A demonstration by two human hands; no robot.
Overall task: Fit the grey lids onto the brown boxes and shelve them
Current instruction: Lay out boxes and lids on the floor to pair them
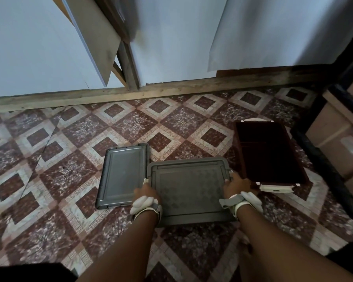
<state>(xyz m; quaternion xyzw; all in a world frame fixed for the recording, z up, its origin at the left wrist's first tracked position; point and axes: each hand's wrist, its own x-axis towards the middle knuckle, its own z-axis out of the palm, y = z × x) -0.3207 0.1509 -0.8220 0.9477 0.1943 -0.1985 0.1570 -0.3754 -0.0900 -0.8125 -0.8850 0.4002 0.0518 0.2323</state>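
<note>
Nearest, the left hand and right hand are clamped on the short ends of a grey lid, which seems to sit on a box hidden beneath. The lid looks light, stiff plastic; its white end latches appear the sensible grips. A second grey lid lies flat on the tiled floor, touching the first on the left. Further right, an open brown box waits near the dark shelf frame. Open floor stretches left and far.
</note>
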